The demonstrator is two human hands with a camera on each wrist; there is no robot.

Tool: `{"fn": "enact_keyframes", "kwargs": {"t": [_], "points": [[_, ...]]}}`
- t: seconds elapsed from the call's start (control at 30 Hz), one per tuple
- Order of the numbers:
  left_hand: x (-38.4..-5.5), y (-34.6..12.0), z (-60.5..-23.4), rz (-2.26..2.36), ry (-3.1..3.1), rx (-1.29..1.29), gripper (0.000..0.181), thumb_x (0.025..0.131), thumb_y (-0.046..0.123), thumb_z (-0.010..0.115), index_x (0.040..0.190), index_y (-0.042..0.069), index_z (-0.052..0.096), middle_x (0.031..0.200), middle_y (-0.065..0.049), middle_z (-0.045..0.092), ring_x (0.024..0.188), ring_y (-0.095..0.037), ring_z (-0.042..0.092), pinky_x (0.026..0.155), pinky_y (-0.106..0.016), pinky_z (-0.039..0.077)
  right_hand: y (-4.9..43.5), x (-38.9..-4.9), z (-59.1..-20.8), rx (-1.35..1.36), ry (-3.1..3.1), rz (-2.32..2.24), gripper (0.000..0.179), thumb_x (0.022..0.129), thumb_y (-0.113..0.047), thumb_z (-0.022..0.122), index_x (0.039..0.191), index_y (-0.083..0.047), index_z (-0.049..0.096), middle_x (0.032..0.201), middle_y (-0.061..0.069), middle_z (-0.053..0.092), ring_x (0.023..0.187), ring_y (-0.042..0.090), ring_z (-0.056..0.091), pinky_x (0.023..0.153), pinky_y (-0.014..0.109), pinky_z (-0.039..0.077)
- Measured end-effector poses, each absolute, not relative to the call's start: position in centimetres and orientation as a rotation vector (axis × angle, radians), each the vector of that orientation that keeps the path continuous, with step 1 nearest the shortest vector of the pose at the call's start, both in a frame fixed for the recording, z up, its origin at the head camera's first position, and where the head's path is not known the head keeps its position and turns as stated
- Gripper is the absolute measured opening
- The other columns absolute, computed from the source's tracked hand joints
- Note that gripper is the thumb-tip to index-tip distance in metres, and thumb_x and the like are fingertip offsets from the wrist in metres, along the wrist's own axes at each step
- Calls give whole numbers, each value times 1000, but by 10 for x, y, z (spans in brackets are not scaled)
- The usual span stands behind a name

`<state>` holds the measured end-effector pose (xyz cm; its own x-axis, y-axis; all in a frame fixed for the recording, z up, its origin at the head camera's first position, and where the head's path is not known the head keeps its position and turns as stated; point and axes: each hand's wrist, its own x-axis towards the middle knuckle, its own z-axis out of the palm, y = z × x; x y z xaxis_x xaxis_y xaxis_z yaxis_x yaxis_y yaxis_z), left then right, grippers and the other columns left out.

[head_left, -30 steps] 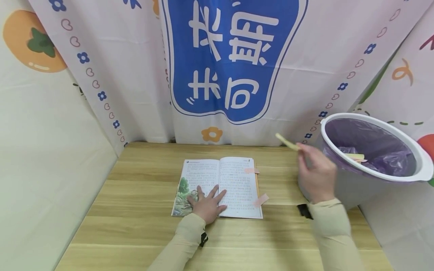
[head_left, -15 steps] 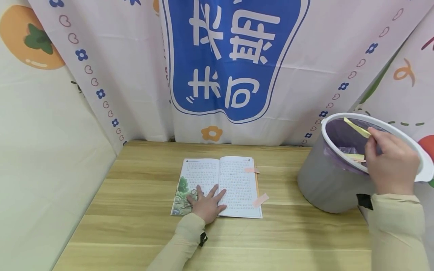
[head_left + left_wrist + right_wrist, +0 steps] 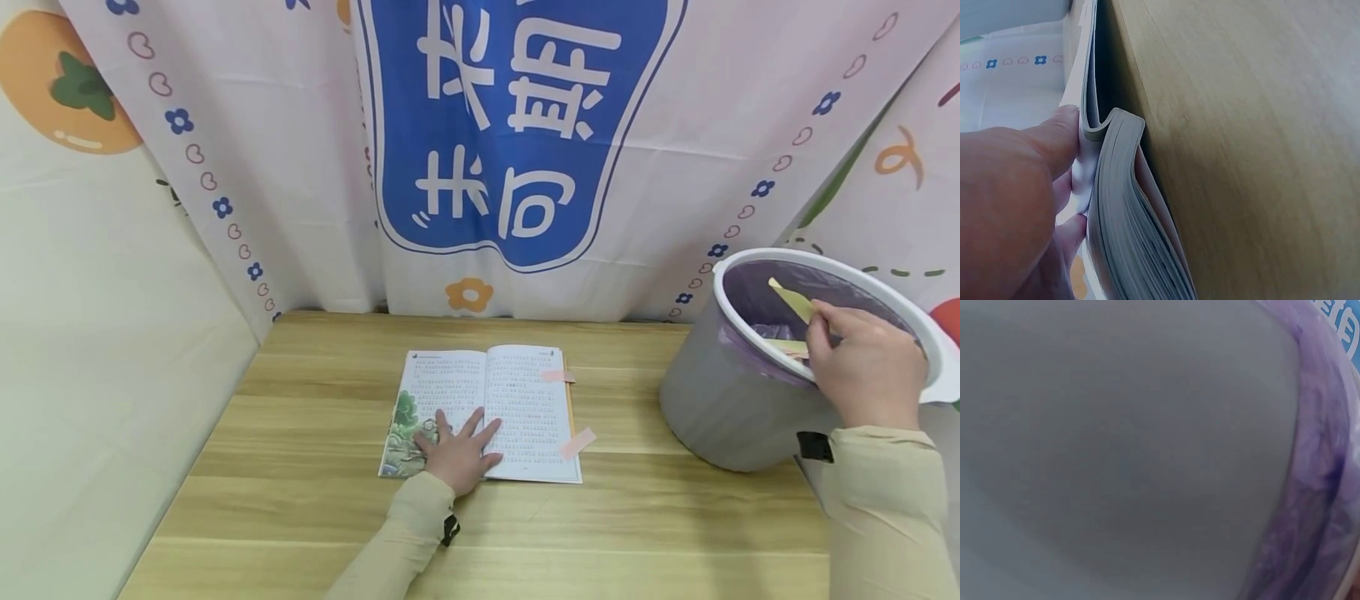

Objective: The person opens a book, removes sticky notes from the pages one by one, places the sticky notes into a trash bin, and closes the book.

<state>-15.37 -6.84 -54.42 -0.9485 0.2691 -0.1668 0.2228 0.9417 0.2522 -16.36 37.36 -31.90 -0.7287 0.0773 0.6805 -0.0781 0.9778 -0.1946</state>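
Note:
An open book (image 3: 525,396) lies on the wooden table, with printed text and a green picture on its left page. My left hand (image 3: 459,457) rests on it near the spine, fingers spread. In the left wrist view the left thumb (image 3: 1057,140) lies against the page beside the thick block of pages (image 3: 1119,206). My right hand (image 3: 870,362) is over the mouth of a grey trash bin (image 3: 731,412) and pinches a yellow paper strip (image 3: 789,298) between thumb and forefinger. The strip points up and left, within the rim in this view.
Two pink sticky strips (image 3: 577,444) stick out at the right page's edge. A purple bag (image 3: 757,271) lines the bin, with pale yellow and pink scraps (image 3: 787,346) inside. A printed curtain (image 3: 315,208) hangs behind the table. Bin wall (image 3: 1135,437) fills the right wrist view.
My right hand has moved right with the yellow strip, from left of the bin to over its mouth. The strip's tip then dipped slightly. The left hand has stayed on the book.

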Motion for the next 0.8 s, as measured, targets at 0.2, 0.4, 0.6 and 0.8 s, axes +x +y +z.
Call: {"fn": "enact_keyframes", "kwargs": {"t": [0.2, 0.4, 0.6, 0.8], "points": [[-154, -69, -545, 334, 2897, 373, 58, 98, 58, 47, 151, 38, 41, 162, 5, 27, 137, -65, 9, 89, -90, 14, 372, -162, -322, 46, -2372, 297, 31, 97, -17, 53, 111, 5, 71, 112, 25, 67, 101, 55, 58, 82, 66, 43], [-154, -70, -542, 336, 2903, 374, 58, 98, 58, 48, 151, 37, 41, 161, 4, 28, 137, -65, 10, 89, -89, 15, 325, -153, -337, 318, -1944, 340, 22, 93, -11, 59, 98, 3, 76, 96, 20, 73, 83, 48, 63, 71, 59, 46], [-155, -69, -543, 359, 2899, 381, 58, 98, 58, 48, 151, 36, 41, 162, 4, 27, 137, -65, 9, 88, -90, 14, 278, -150, -369, 585, -1858, 384, 23, 92, -12, 58, 95, 2, 76, 91, 16, 74, 76, 42, 66, 67, 52, 48], [-156, -69, -546, 365, 2896, 381, 59, 98, 58, 48, 151, 36, 41, 162, 4, 26, 137, -65, 7, 88, -90, 13, 265, -155, -420, 739, -2138, 415, 31, 100, -23, 56, 100, 1, 75, 96, 15, 74, 82, 35, 68, 71, 48, 53]]}}
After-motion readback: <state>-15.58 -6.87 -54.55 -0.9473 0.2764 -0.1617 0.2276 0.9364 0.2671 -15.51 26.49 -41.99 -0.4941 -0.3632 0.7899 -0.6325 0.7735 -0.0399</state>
